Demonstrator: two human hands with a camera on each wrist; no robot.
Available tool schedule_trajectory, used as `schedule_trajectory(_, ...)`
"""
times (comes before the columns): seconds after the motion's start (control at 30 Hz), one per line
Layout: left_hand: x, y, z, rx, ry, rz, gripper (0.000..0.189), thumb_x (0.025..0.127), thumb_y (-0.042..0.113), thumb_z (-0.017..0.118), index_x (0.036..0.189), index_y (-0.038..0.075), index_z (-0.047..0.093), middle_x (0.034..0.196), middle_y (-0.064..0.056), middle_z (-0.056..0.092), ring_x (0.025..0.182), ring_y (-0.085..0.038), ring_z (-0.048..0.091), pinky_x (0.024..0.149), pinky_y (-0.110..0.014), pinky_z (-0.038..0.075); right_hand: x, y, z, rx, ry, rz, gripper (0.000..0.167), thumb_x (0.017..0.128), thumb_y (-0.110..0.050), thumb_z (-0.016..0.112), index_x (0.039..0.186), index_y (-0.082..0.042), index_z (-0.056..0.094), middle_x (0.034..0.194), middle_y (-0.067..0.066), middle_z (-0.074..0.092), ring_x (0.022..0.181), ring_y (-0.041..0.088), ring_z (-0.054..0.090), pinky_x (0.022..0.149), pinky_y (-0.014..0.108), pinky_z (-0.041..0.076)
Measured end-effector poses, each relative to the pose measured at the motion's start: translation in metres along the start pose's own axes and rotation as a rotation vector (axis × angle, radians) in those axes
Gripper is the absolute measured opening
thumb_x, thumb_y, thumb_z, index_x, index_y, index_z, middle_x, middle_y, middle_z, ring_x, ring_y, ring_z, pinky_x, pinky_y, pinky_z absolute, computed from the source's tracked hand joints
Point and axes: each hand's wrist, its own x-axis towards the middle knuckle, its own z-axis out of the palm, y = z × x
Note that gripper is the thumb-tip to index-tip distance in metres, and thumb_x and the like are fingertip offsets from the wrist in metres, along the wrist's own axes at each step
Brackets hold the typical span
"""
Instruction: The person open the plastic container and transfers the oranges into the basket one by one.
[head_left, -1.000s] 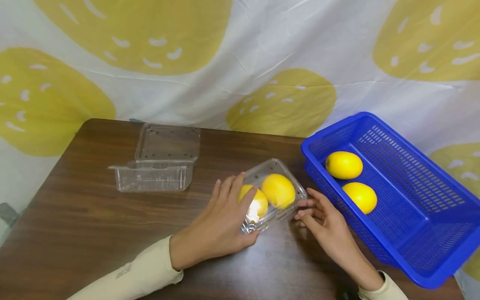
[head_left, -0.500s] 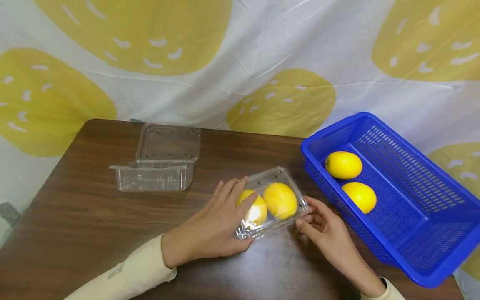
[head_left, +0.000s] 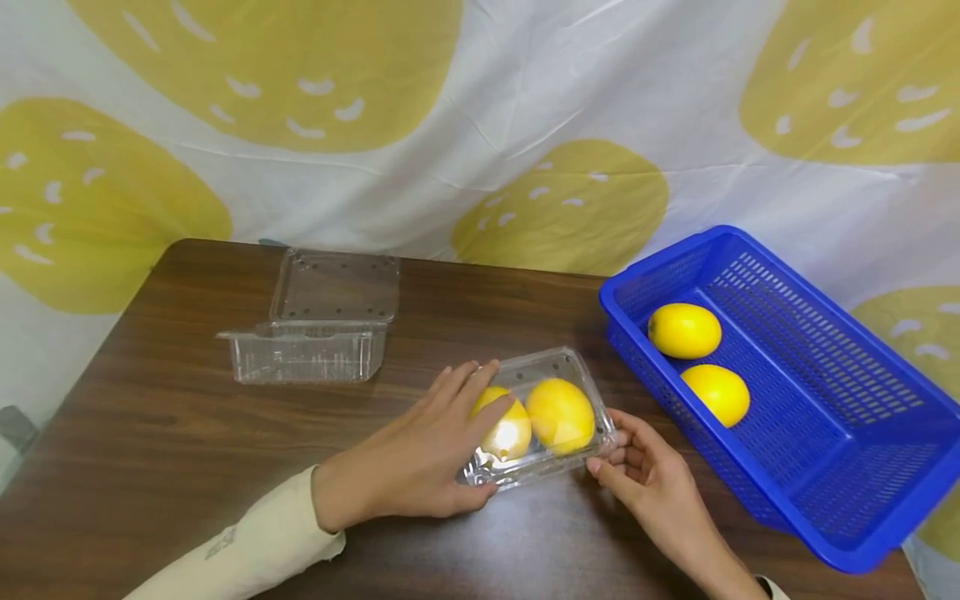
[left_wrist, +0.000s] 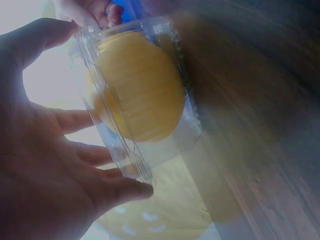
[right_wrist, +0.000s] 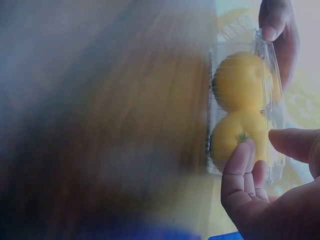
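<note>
A lidded clear plastic clamshell box (head_left: 517, 375) with two yellow lemons, one (head_left: 561, 417) fully visible and the other (head_left: 506, 429) partly behind fingers, lies near the middle of the wooden table. My left hand (head_left: 420, 458) spans its left end, thumb at the near edge and fingers across the lid. At the right near corner, my right hand (head_left: 648, 475) pinches the box between thumb and curled fingers. The right wrist view shows that thumb (right_wrist: 290, 142) by the lid's rim and the fingers against the side wall. In the left wrist view a lemon (left_wrist: 142, 90) shows through the plastic.
A second clamshell box (head_left: 307, 354), lid (head_left: 337, 287) folded back, stands at the table's back left. On the right is a blue perforated basket (head_left: 832, 537) holding two lemons (head_left: 684, 331). A lemon-print cloth (head_left: 555, 92) hangs behind the table.
The box has come nearer and slightly left, turning so its near edge lies more level. My left hand moved with it. My right fingers have closed in on its right corner.
</note>
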Motion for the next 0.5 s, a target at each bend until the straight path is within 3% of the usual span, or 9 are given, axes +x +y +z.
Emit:
schedule_trajectory(0.33, -0.006, -0.003, -0.001, -0.009, -0.024, 0.029, 0.092, 0.096, 0.052, 0.078, 0.167, 0.007, 0.04, 0.178, -0.029, 0.02, 0.163, -0.051, 0.025, 0.135, -0.062, 0.021, -0.011, 0.005, 0.007, -0.004, 0.034, -0.042, 0.062, 0.09, 0.01, 0.084, 0.147, 0.008, 0.059, 0.102, 0.012, 0.068, 0.087, 0.009, 0.068, 0.075, 0.021, 0.064)
schedule_trajectory(0.5, -0.007, -0.003, -0.003, -0.011, -0.046, 0.034, 0.093, 0.097, 0.053, 0.077, 0.169, 0.009, 0.038, 0.18, -0.028, 0.017, 0.163, -0.05, 0.024, 0.136, -0.059, 0.017, -0.018, 0.005, 0.009, -0.002, 0.047, -0.021, 0.065, 0.089, 0.01, 0.084, 0.148, 0.007, 0.058, 0.102, 0.011, 0.068, 0.087, 0.009, 0.068, 0.075, 0.021, 0.063)
